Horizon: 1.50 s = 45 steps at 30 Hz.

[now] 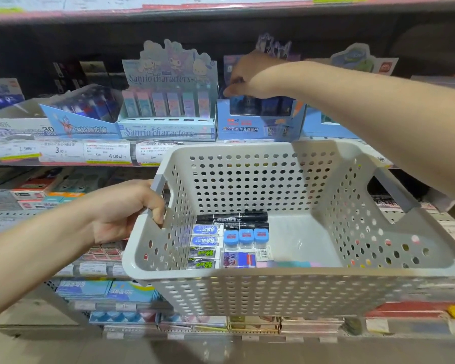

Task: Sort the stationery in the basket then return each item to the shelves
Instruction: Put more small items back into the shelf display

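My left hand grips the grey handle on the left side of a white perforated basket held in front of the shelves. Inside lie black markers, blue-and-white erasers, black-and-green erasers, three blue-capped sharpeners and a purple-and-blue pack. My right hand reaches over the basket to a blue display box on the shelf, fingers curled down over its top opening. Whether they hold a small dark item there is unclear.
A Sanrio characters eraser display stands left of the blue box, and a tilted blue display sits further left. Price tags line the shelf edge. Lower shelves hold more stationery packs.
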Tool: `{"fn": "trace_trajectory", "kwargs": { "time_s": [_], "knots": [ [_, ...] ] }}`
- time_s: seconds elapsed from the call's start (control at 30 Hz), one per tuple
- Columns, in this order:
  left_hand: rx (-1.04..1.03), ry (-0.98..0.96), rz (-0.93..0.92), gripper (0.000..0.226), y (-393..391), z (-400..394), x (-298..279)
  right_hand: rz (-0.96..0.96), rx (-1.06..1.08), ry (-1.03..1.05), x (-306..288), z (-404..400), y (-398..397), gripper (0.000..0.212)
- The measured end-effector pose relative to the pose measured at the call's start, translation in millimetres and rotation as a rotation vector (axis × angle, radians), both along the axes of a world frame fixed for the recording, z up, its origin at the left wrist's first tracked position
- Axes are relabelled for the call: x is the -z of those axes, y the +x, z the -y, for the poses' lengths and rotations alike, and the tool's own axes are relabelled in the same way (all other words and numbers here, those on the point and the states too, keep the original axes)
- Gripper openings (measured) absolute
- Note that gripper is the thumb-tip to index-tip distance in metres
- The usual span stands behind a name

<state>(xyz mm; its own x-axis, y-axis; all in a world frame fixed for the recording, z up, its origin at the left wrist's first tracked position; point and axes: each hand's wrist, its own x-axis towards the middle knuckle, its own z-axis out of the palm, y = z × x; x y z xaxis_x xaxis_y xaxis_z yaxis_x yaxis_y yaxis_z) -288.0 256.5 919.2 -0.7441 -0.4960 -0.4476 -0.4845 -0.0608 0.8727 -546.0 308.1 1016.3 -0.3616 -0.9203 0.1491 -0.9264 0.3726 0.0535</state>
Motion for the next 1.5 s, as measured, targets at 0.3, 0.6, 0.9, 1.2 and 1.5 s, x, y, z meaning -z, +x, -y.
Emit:
{"fn": "trace_trajectory", "kwargs": {
  "time_s": [0.3,0.6,0.9,1.2,1.5],
  "knots": [
    [0.013,0.025,-0.007,0.069,0,-2,0,0.051,-0.082,-0.093,1,0,0,0.031],
    [0.010,0.008,-0.006,0.063,2,-3,-1,0.077,-0.080,-0.051,2,2,-3,0.031],
    [0.022,0.005,0.003,0.063,1,-2,0,0.010,-0.111,-0.150,12,-22,-4,0.044],
    [0.012,0.004,-0.024,0.043,-2,-6,-3,0.105,-0.382,0.262,68,-86,67,0.015],
    [0.017,-0.007,-0.009,0.049,-5,-9,0,-0.058,-0.197,0.612,127,-75,69,0.030]
  ]
}}
